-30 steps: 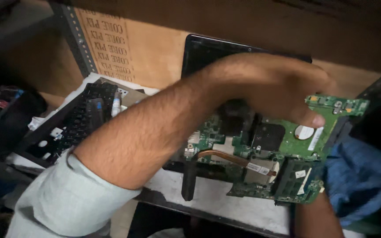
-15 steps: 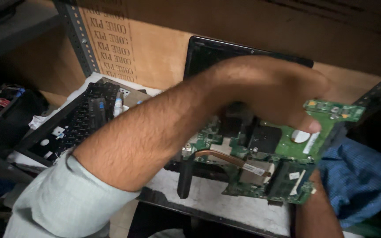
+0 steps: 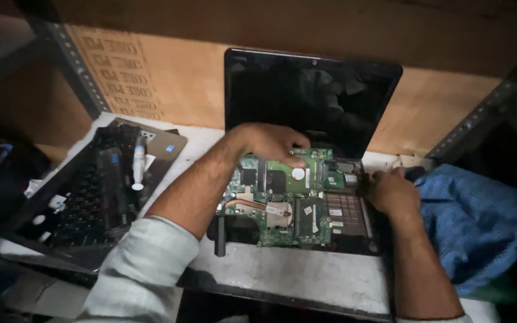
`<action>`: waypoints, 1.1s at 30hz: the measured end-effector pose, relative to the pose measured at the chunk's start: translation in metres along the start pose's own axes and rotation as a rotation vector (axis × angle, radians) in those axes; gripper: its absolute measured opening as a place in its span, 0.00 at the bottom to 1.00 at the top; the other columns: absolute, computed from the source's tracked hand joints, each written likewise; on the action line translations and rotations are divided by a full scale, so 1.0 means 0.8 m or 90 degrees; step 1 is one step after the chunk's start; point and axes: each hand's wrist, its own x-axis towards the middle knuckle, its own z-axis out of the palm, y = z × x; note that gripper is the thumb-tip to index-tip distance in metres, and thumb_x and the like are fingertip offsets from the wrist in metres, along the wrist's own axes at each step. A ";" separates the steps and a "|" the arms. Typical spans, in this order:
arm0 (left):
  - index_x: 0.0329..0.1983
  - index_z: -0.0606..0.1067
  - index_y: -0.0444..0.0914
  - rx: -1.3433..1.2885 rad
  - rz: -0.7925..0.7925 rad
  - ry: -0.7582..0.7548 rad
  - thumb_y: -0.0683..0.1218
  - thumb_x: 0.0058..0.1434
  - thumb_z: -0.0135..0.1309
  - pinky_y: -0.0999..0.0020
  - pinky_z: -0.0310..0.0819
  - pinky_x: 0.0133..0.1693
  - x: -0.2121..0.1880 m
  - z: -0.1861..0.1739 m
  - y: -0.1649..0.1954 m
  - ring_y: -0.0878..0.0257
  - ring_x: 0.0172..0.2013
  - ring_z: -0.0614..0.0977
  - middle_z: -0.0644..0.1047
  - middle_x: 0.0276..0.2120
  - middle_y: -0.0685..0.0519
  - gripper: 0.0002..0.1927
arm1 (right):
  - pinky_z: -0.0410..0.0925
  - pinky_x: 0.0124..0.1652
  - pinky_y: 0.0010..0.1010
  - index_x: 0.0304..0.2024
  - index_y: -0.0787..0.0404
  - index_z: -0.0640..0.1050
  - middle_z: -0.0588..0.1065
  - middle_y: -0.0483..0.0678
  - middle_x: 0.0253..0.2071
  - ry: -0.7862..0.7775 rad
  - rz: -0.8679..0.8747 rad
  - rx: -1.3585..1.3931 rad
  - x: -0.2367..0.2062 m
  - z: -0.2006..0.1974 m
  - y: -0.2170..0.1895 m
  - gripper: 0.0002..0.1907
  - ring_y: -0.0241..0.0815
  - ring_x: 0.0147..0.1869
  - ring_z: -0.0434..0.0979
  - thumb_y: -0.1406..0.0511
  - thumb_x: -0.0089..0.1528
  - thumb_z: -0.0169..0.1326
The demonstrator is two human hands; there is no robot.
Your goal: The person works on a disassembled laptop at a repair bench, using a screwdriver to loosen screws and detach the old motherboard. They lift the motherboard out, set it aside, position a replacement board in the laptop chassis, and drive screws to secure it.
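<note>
Head view: left hand [image 3: 267, 142] flat on motherboard [image 3: 288, 197]; right hand [image 3: 390, 190] grip unclear, shadowed.

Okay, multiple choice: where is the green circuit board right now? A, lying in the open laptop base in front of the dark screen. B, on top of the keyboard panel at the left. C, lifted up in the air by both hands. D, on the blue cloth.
A: the green circuit board lies in the laptop base below the dark screen, left hand resting on it.
</note>
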 end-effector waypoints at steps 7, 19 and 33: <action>0.61 0.75 0.39 -0.133 0.028 -0.085 0.61 0.59 0.59 0.62 0.68 0.55 0.030 0.017 -0.041 0.59 0.54 0.79 0.81 0.53 0.50 0.32 | 0.72 0.58 0.50 0.56 0.49 0.79 0.74 0.55 0.62 -0.041 -0.021 -0.041 0.011 0.012 0.000 0.25 0.59 0.67 0.71 0.46 0.65 0.47; 0.51 0.79 0.40 -0.105 0.013 -0.060 0.56 0.61 0.60 0.62 0.78 0.47 0.060 0.054 -0.054 0.62 0.42 0.85 0.85 0.42 0.51 0.20 | 0.74 0.52 0.52 0.53 0.51 0.81 0.74 0.57 0.60 -0.002 -0.003 -0.018 0.016 0.026 0.009 0.23 0.59 0.59 0.78 0.48 0.65 0.50; 0.47 0.79 0.37 0.132 0.179 0.313 0.43 0.58 0.60 0.50 0.75 0.45 -0.009 0.070 -0.037 0.41 0.45 0.81 0.80 0.44 0.39 0.13 | 0.74 0.56 0.49 0.52 0.52 0.82 0.79 0.55 0.57 -0.050 -0.082 -0.128 0.042 0.040 0.022 0.19 0.59 0.61 0.78 0.54 0.62 0.52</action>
